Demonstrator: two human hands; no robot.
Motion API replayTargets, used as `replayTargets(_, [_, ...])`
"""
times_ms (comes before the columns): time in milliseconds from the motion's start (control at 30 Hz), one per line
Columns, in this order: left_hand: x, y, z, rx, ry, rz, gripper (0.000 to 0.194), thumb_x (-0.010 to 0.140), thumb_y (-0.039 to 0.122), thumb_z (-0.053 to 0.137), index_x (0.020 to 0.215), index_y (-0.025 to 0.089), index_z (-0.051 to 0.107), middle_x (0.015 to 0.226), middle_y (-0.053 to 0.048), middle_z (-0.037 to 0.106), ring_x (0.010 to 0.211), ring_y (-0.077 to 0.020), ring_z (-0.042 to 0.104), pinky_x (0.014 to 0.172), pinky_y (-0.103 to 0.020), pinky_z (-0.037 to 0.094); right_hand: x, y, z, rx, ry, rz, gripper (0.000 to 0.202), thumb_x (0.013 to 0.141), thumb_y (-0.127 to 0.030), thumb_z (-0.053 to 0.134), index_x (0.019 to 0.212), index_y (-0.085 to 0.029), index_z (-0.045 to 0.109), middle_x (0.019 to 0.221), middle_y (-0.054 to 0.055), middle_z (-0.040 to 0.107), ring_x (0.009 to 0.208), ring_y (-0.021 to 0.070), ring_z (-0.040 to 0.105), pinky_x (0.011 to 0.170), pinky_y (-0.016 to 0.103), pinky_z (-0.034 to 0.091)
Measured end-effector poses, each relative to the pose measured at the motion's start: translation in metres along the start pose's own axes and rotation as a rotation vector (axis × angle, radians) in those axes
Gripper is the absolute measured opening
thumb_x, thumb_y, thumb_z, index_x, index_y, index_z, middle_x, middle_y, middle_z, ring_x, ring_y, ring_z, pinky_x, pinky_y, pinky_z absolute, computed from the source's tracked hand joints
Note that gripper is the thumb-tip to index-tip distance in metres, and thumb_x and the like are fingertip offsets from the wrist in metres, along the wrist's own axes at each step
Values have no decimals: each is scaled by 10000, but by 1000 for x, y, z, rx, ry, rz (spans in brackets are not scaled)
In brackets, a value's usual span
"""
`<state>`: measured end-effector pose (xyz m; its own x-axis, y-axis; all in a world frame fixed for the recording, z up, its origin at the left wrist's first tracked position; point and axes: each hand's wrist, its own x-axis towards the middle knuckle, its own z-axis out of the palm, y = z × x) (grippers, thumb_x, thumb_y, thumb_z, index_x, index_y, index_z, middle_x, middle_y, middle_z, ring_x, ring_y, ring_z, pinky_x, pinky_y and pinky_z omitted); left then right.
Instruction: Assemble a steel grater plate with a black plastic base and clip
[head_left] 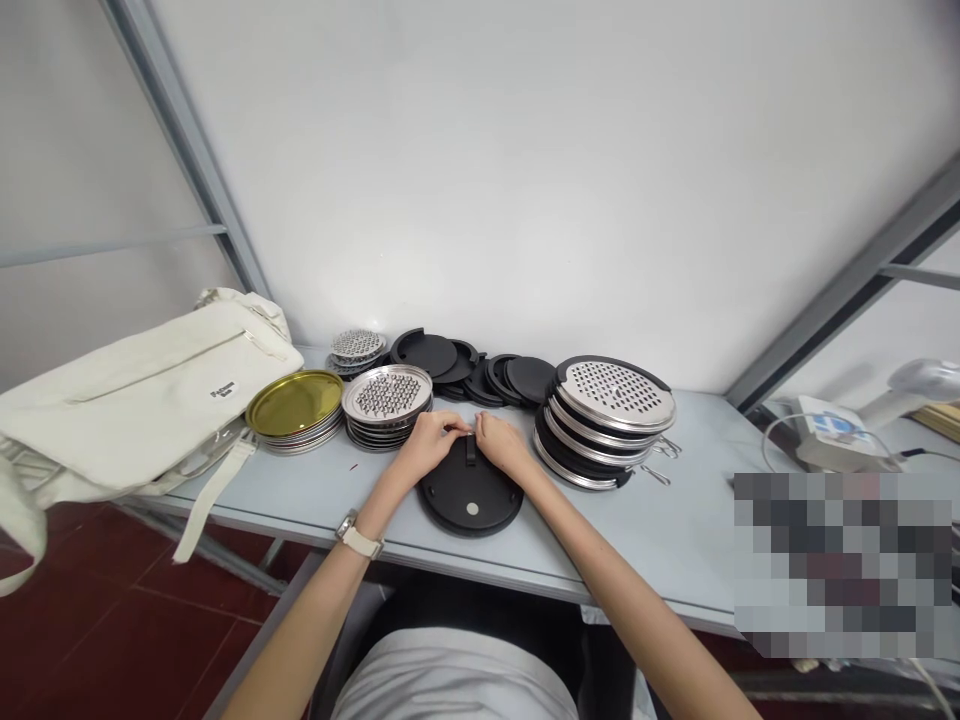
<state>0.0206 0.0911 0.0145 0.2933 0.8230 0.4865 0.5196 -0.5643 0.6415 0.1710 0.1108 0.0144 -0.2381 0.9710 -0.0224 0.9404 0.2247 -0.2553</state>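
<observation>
A round black disc (471, 490) lies on the table in front of me. It has a pale round spot near its front edge and a dark strap-like tab (471, 450) at its far edge. My left hand (435, 442) is closed in a pinch at that far edge, left of the tab. From the other side my right hand (501, 442) pinches at the same spot, its fingertips almost meeting the left ones. A small bit of something shiny shows between the fingertips, too small to name.
Left are a stack of gold-topped lids (295, 405), a stack of perforated metal grater discs (387, 394) and a cream bag (157, 380). Black rings and discs (427, 352) lie along the wall. Right stands a stack of assembled discs (616, 395) with wire loops sticking out.
</observation>
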Motion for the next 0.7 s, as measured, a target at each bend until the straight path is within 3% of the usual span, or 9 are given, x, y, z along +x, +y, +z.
replayTargets(700, [-2, -1, 0, 15, -12, -16, 133, 798, 82, 577, 782, 152, 689, 797, -24, 716, 766, -170, 657, 735, -281, 504, 6, 5, 5, 51, 40, -76, 358, 1009, -250, 243, 1088, -127, 570, 1053, 129, 686, 988, 198, 644, 793, 237, 399])
